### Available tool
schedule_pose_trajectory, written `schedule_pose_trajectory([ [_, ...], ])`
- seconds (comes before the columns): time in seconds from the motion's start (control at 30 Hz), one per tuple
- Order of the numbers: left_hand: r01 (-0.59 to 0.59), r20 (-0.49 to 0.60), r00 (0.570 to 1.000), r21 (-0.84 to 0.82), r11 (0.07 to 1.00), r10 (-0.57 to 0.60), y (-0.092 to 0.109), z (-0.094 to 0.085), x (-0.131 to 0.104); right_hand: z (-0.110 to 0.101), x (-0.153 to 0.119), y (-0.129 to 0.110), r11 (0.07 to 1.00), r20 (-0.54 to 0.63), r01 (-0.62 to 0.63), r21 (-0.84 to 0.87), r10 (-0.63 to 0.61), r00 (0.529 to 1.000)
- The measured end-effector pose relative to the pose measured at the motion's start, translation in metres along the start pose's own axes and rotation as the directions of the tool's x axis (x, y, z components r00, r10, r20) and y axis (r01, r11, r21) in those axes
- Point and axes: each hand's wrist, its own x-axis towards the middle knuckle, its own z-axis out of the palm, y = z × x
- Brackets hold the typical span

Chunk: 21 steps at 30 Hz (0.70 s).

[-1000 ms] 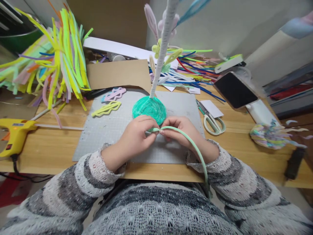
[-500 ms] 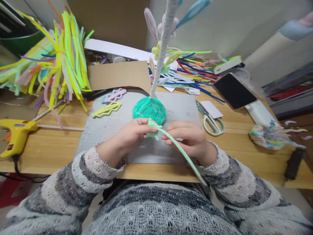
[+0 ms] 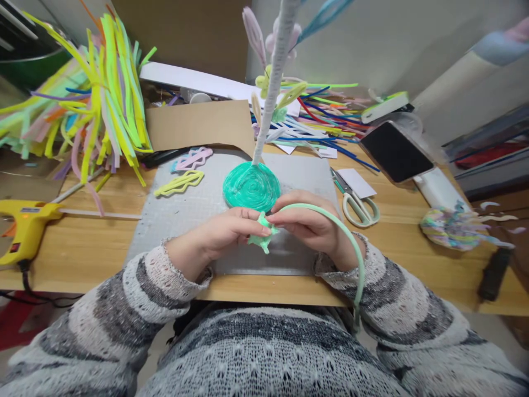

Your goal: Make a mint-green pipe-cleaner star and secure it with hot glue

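- Left hand (image 3: 225, 231): pinches the knotted green piece (image 3: 260, 240) between thumb and fingers, closed on it.
- Right hand (image 3: 312, 223): fingertips and thumb close together at the right side of the same piece, narrow grip; exact contact partly hidden by the fingers.
- Green piece: small, bent into short points, held between both hands above the near part of the gray mat (image 3: 165, 215), just in front of the round base.
- Long green strand (image 3: 359, 256): arches over the right hand, then hangs down by the right sleeve, lower end near the table edge.
- Round green base (image 3: 251, 190): coiled, lies on the mat beyond the hands.
- White stem (image 3: 270, 105): wrapped, rises from the back of the base, slightly tilted; pink, yellow and blue loops around its upper part.
- Yellow zigzag shape (image 3: 179, 183) and pink-blue zigzag shape (image 3: 194, 159): on the mat, left of the base, near each other.
- Cardboard piece (image 3: 198, 124): behind the zigzags.
- Glue gun (image 3: 31, 220): yellow, on the table (image 3: 268, 288), left of the mat, white stick out the back.
- Bundle of fuzzy sticks (image 3: 107, 99): mostly yellow and green, far left.
- Loose fuzzy sticks (image 3: 330, 110): mixed colors, behind the mat.
- Scissors (image 3: 363, 212): right of the mat, blades beside a white card (image 3: 357, 183).
- Phone (image 3: 397, 151): dark screen, beyond the scissors to the right.
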Motion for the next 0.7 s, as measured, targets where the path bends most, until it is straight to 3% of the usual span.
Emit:
schedule_pose_trajectory([
  [0.17, -0.012, 0.035, 0.999, 0.031, 0.999, 0.011, 0.000, -0.003, 0.000, 0.007, 0.003, -0.003, 0.984, 0.043, -0.099, 0.145, 0.094, 0.995],
  [0.47, -0.102, 0.015, 0.995, 0.038, 0.994, 0.101, 0.001, -0.007, 0.001, 0.015, -0.002, -0.010, 0.925, 0.013, -0.338, 0.171, 0.341, 0.940],
  [0.7, -0.102, -0.046, 0.994, -0.007, 0.995, 0.102, -0.001, -0.004, 0.003, 0.017, -0.007, -0.009, 0.929, 0.009, -0.336, 0.158, 0.339, 0.941],
])
